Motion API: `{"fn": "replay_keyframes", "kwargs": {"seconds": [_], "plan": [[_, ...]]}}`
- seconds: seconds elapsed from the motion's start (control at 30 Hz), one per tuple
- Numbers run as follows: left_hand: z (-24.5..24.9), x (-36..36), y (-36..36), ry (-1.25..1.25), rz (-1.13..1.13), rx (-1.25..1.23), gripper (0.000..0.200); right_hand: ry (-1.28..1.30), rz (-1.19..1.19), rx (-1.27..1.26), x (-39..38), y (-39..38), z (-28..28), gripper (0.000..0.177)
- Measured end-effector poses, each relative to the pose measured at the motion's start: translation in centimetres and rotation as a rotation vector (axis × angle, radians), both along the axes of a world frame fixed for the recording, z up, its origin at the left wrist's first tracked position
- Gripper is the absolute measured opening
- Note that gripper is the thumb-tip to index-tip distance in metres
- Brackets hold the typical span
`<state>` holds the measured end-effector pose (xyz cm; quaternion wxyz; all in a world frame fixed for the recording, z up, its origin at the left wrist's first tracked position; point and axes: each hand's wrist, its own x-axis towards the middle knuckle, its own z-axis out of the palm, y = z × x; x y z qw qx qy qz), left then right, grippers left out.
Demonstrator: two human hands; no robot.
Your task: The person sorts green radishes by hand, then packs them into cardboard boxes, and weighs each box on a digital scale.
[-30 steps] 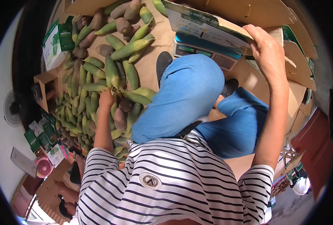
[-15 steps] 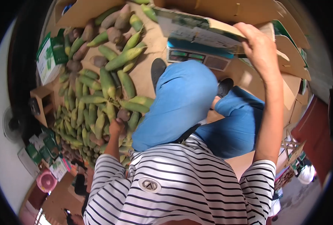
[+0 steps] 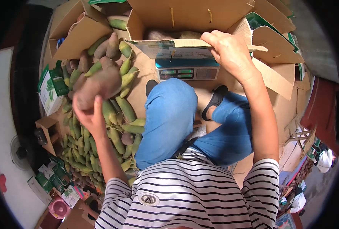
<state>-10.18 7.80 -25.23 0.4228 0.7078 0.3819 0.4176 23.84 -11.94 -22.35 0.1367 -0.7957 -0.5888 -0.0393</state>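
Note:
My left hand (image 3: pixel 90 120) is raised over the pile, its fingers wrapped round a large brownish-purple radish (image 3: pixel 104 84) blurred by motion. Below it lie many long green radishes (image 3: pixel 118 141), with more brownish ones (image 3: pixel 114 45) among them. My right hand (image 3: pixel 228 51) grips the near top edge of an open cardboard box (image 3: pixel 192 11). Inside that box, brownish-purple radishes (image 3: pixel 158 35) show partly behind its near wall. The box rests on a digital scale (image 3: pixel 186 72) with green-lit displays, just beyond my knees.
Another open carton (image 3: pixel 76 34) stands at the upper left, above a green and white box (image 3: pixel 49 89). More cardboard flaps (image 3: pixel 274 45) rise on the right. A fan (image 3: pixel 20 152) and a pink round object (image 3: pixel 58 208) are at the far left.
My left hand has risen from the pile beside my knee, now with a brownish-purple radish in it. My right hand keeps hold of the box edge; the view has tilted, showing more of the box's inside.

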Motion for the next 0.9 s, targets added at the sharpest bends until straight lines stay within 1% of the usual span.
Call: {"fn": "replay_keyframes", "kwargs": {"seconds": [0.03,0.07,0.1,0.13,0.17,0.2,0.23,0.3,0.33,0.37,0.4,0.47,0.5,0.53,0.57,0.63,0.7,0.73,0.77,0.83,0.87,0.9], "plan": [[2.2,3.0,0.2,-0.080,-0.009,0.074,0.063,0.014,-0.006,-0.012,-0.1,0.0,0.1,0.009],[3.8,6.0,0.4,-0.154,-0.042,0.184,0.054,0.019,-0.008,0.020,-0.2,0.0,0.0,0.008],[5.5,9.4,-0.2,-0.243,-0.071,0.194,0.053,0.021,-0.021,0.003,-0.1,0.0,0.1,0.009],[6.9,11.8,0.3,-0.227,-0.231,0.196,0.050,0.022,-0.032,-0.016,-0.1,0.0,0.1,0.009],[6.8,14.8,-0.7,-0.372,-0.180,0.096,0.046,0.025,-0.040,-0.036,0.0,0.1,0.2,0.009],[5.7,16.5,0.5,-0.294,-0.236,0.112,0.053,0.022,-0.026,-0.021,0.1,0.2,0.1,0.009],[6.0,17.8,-0.1,-0.227,-0.338,0.052,0.049,0.024,-0.010,-0.007,0.3,0.2,0.0,0.010],[3.5,18.1,0.3,-0.237,-0.353,-0.066,0.042,0.021,0.007,0.000,0.3,0.2,-0.1,0.010],[2.7,16.8,0.1,-0.150,-0.288,0.000,0.039,0.014,0.005,-0.005,0.2,0.2,0.0,0.010],[1.7,14.8,0.2,-0.061,-0.225,0.064,0.035,0.009,0.002,-0.010,0.1,0.1,0.1,0.010],[-1.0,12.3,0.9,0.077,-0.162,0.169,0.031,0.010,0.003,-0.055,0.2,0.1,0.3,0.015],[-5.9,5.9,0.7,0.322,-0.096,0.139,0.030,0.018,-0.009,-0.096,-0.1,0.1,0.6,0.023],[-8.6,1.8,0.5,0.521,-0.084,0.146,0.036,0.018,-0.014,-0.114,-0.1,0.1,0.6,0.026],[-11.3,-2.9,0.4,0.710,-0.093,0.231,0.043,0.042,0.037,-0.023,0.2,0.0,0.0,0.027],[-13.5,-7.9,0.0,0.906,-0.098,0.312,0.049,0.014,0.050,-0.003,0.6,-0.2,-0.3,0.028],[-15.3,-17.2,-1.1,1.313,0.016,0.198,0.064,-0.021,0.085,0.039,0.9,-0.2,-0.9,0.030],[-16.4,-25.1,-2.4,1.533,0.203,0.114,0.076,0.058,0.050,-0.107,0.2,-0.1,0.3,0.030],[-16.4,-28.1,-3.0,1.609,0.270,-0.118,0.078,0.064,0.026,-0.134,-0.3,0.0,0.9,0.029],[-16.6,-30.6,-3.7,1.662,0.335,-0.353,0.081,0.047,0.016,-0.121,-0.3,-0.1,0.6,0.028],[-18.3,-35.8,-5.5,1.574,0.352,-0.569,0.082,0.052,0.015,-0.157,0.0,-0.1,0.5,0.028],[-18.8,-36.7,-6.2,1.524,0.357,-0.676,0.082,0.049,0.004,-0.157,-0.1,-0.1,0.6,0.028],[-19.6,-37.3,-6.3,1.578,0.346,-0.625,0.081,0.046,-0.008,-0.158,-0.3,0.0,0.8,0.028]]}}
